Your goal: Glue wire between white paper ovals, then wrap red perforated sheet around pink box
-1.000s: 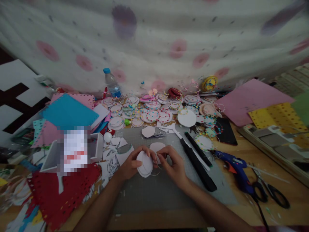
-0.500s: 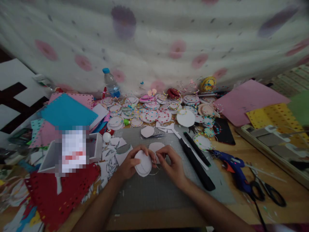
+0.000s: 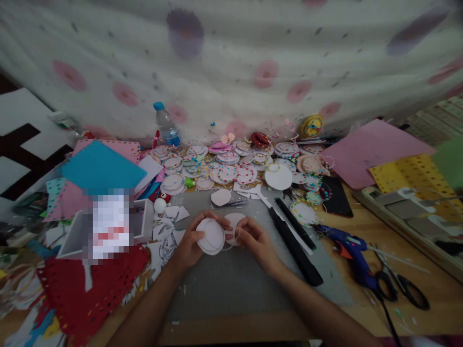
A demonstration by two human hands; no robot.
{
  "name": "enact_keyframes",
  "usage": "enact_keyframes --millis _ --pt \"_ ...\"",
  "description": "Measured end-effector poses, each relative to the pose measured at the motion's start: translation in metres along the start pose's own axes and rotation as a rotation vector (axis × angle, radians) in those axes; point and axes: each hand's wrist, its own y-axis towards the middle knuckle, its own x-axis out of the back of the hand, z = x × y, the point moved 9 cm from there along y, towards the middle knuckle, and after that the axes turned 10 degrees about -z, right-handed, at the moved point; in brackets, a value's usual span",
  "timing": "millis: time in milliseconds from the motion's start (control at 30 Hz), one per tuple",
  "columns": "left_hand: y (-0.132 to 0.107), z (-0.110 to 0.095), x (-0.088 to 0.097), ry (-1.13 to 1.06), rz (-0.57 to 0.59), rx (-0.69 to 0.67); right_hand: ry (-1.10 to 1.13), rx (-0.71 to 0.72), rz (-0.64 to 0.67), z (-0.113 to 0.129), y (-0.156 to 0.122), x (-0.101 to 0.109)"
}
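Note:
My left hand [image 3: 188, 246] is closed on a white paper disc [image 3: 211, 237], its thumb pressed on the front face. A smaller round seems layered on that disc. To its right, my right hand [image 3: 259, 245] pinches a thin pale string [image 3: 227, 248] that loops down between both hands. Behind the fingers, another white round piece [image 3: 234, 221] lies over the grey cutting mat [image 3: 231, 294], partly hidden by my fingertips.
Decorated paper discs [image 3: 227, 174] crowd the back. Right of the hands lie a black-handled tool [image 3: 296, 246], a blue glue gun [image 3: 356, 255] and scissors [image 3: 408, 289]. Left are paper scraps [image 3: 166, 236], a white box [image 3: 144, 224] and red foam sheet [image 3: 97, 289]. A bottle [image 3: 167, 125] stands behind.
My left hand has tilted the disc and moved slightly up and left, showing its face more fully. My right hand has shifted slightly with the string.

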Motion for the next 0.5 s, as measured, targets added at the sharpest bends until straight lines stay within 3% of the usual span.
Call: enact_keyframes --millis 167,500 --pt "0.000 -0.001 0.000 0.063 -0.003 -0.021 0.013 -0.095 0.083 -0.005 -0.003 -0.009" --pt "-0.001 0.003 -0.002 0.162 0.049 -0.030 0.201 -0.266 0.118 -0.024 -0.005 -0.007"
